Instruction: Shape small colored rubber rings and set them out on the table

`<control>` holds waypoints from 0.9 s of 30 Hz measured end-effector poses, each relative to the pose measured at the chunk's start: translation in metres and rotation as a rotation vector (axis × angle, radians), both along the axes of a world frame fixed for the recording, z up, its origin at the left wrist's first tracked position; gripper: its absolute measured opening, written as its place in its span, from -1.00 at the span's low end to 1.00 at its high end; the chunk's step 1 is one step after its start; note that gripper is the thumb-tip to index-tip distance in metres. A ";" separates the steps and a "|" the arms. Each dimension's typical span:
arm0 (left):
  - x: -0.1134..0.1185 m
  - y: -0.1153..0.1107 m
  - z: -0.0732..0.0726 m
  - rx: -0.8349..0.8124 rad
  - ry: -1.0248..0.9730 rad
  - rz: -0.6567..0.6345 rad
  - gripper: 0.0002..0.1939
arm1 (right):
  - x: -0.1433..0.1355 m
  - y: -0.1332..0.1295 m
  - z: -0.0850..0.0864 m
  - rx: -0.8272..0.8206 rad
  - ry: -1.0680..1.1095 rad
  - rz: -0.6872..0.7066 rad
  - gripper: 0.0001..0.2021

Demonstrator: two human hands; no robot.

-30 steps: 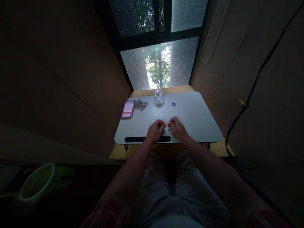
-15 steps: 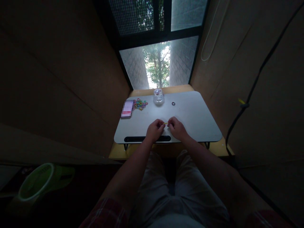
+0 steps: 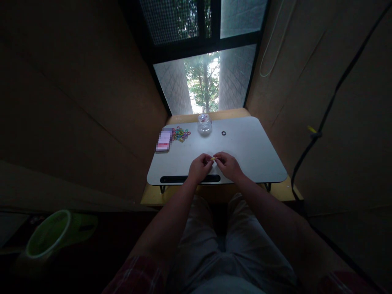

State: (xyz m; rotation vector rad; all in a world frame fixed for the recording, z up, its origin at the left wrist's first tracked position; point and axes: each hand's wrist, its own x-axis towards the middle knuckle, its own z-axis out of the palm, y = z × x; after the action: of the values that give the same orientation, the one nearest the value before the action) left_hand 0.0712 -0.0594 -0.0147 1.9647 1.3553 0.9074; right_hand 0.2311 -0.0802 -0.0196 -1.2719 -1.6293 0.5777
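Observation:
My left hand and my right hand meet low over the white lap desk, fingertips almost touching. Between them is a small yellow band, pinched by both hands and mostly covered by fingers. It looks like a hair tie, though it is too small to be sure. A pile of similar coloured bands lies at the far left of the desk. One dark ring-shaped band rests apart, beyond my right hand. Near the back edge stands a clear jar, with something small and reddish visible at its top.
A phone with a blurred screen lies left of the pile. The desk's black slot runs along its front edge. Behind is a window; a black cable hangs at right. A green basket is at lower left.
My right fingertips have moved left, closing the gap to my left hand around the yellow band. The pile, jar, phone and dark band stay in place.

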 end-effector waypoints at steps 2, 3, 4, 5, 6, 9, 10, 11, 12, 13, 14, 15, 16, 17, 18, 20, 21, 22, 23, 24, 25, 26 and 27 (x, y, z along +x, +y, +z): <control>0.000 0.000 0.000 0.000 -0.003 -0.004 -0.80 | 0.000 0.001 -0.001 -0.004 0.003 0.004 -0.84; 0.000 0.000 -0.001 0.001 -0.003 -0.004 -0.80 | 0.001 0.001 -0.002 -0.004 -0.004 0.006 -0.84; 0.000 0.000 -0.001 0.002 -0.003 -0.005 -0.80 | 0.001 0.002 -0.002 -0.001 -0.011 0.006 -0.84; 0.000 0.000 -0.001 0.003 -0.002 -0.004 -0.80 | 0.001 0.002 -0.003 0.001 -0.018 0.004 -0.84; 0.000 0.000 -0.001 0.003 -0.002 0.000 -0.80 | 0.001 0.002 -0.003 0.002 -0.024 0.002 -0.84; 0.001 0.000 0.000 0.000 -0.013 0.013 -0.80 | 0.002 0.003 -0.003 0.004 -0.030 -0.011 -0.83; 0.001 -0.001 0.000 -0.003 -0.017 0.011 -0.79 | 0.002 0.003 -0.004 0.003 -0.028 -0.015 -0.83; 0.001 -0.001 0.000 -0.008 -0.021 0.005 -0.79 | 0.002 0.003 -0.004 0.003 -0.024 -0.019 -0.83; 0.001 -0.001 0.001 -0.014 -0.023 -0.007 -0.78 | 0.002 0.003 -0.005 0.002 -0.018 -0.025 -0.84; 0.001 -0.002 0.001 -0.022 -0.026 -0.021 -0.77 | 0.002 0.003 -0.005 -0.001 -0.013 -0.033 -0.85; 0.000 -0.002 0.001 -0.030 -0.029 -0.036 -0.76 | 0.002 0.003 -0.005 -0.006 -0.011 -0.043 -0.86; 0.000 -0.002 0.001 -0.036 -0.034 -0.049 -0.75 | 0.002 0.003 -0.005 -0.014 -0.008 -0.053 -0.87; 0.000 -0.002 0.000 -0.039 -0.041 -0.060 -0.74 | 0.002 0.003 -0.006 -0.023 -0.006 -0.063 -0.88; -0.001 -0.002 0.000 -0.040 -0.048 -0.068 -0.73 | 0.002 0.002 -0.005 -0.033 -0.005 -0.070 -0.88; -0.001 -0.002 0.000 -0.041 -0.055 -0.072 -0.73 | 0.002 0.002 -0.005 -0.042 -0.005 -0.074 -0.89; -0.002 -0.002 -0.001 -0.045 -0.055 -0.070 -0.73 | 0.003 0.002 -0.005 -0.051 -0.008 -0.077 -0.89; -0.002 -0.002 -0.001 -0.048 -0.049 -0.066 -0.73 | 0.003 0.002 -0.005 -0.051 -0.013 -0.073 -0.89; -0.002 -0.001 -0.001 -0.049 -0.040 -0.064 -0.72 | 0.002 0.002 -0.005 -0.049 -0.019 -0.069 -0.88; -0.002 -0.001 -0.001 -0.049 -0.031 -0.062 -0.72 | 0.002 0.002 -0.005 -0.045 -0.021 -0.065 -0.88; -0.001 -0.002 -0.001 -0.046 -0.023 -0.060 -0.72 | 0.002 0.003 -0.005 -0.042 -0.018 -0.063 -0.88; -0.001 -0.002 0.000 -0.044 -0.019 -0.059 -0.72 | 0.002 0.003 -0.005 -0.040 -0.012 -0.064 -0.88; -0.001 -0.002 0.001 -0.043 -0.017 -0.056 -0.72 | 0.001 0.003 -0.005 -0.041 0.000 -0.073 -0.87; -0.001 -0.002 0.002 -0.042 -0.017 -0.050 -0.72 | 0.001 0.003 -0.005 -0.044 0.010 -0.082 -0.87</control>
State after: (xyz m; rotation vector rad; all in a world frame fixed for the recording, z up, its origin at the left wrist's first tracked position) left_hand 0.0704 -0.0619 -0.0126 1.9459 1.3002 0.8635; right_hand 0.2320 -0.0770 -0.0248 -1.3593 -1.5559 0.5715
